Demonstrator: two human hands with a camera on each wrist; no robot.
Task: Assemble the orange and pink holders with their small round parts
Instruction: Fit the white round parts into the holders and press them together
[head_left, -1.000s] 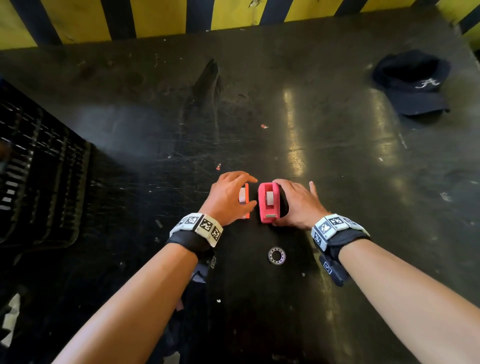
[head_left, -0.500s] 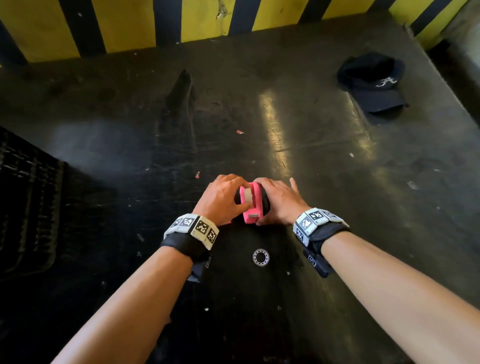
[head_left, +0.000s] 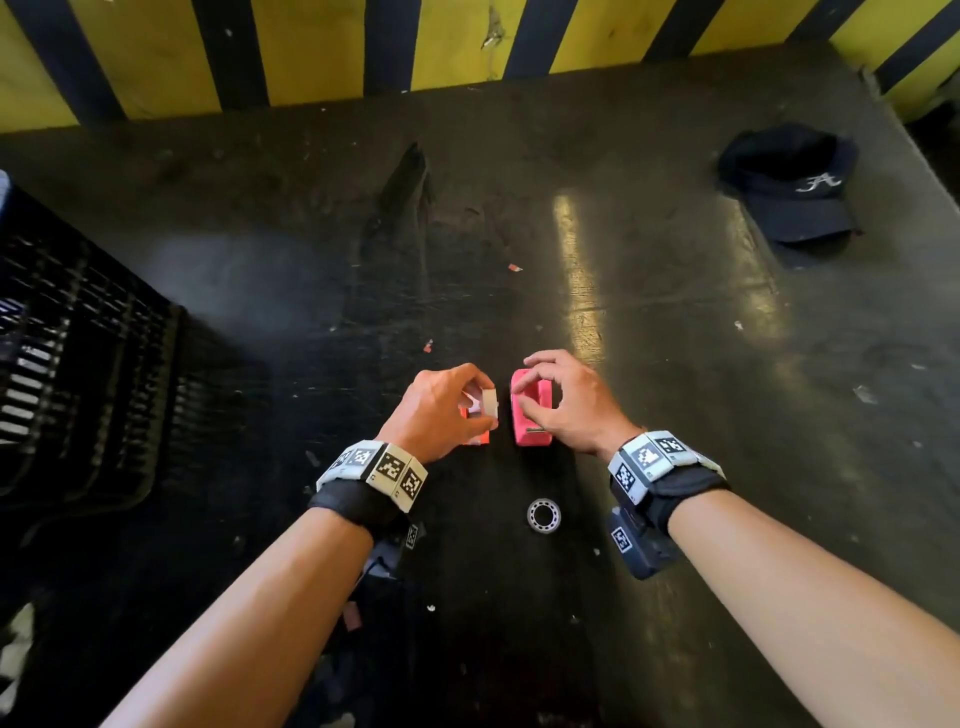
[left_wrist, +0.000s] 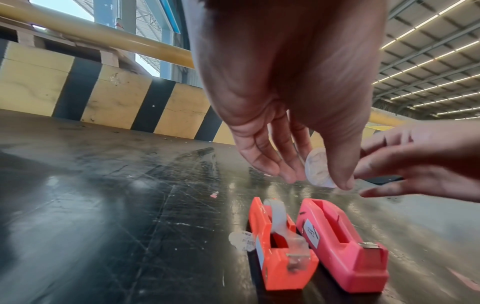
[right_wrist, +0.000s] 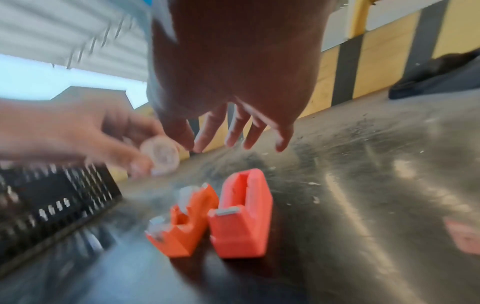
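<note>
A dark cap (head_left: 789, 182) with a white emblem lies at the far right of the scratched black desk (head_left: 649, 322); a black slatted crate (head_left: 78, 374) sits at its left edge. Behind runs a yellow-and-black striped barrier (head_left: 457, 47); a metal bearing ring (head_left: 543, 514) lies on the near desk.

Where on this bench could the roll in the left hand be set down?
Bare bench lies right of the pink holder, short of the cap; more between the orange holder and black crate. Crowded: between the holders, and near the bearing.

orange holder (head_left: 475, 423) mostly hidden under left hand (head_left: 441, 410), right-wrist view blurred
</note>
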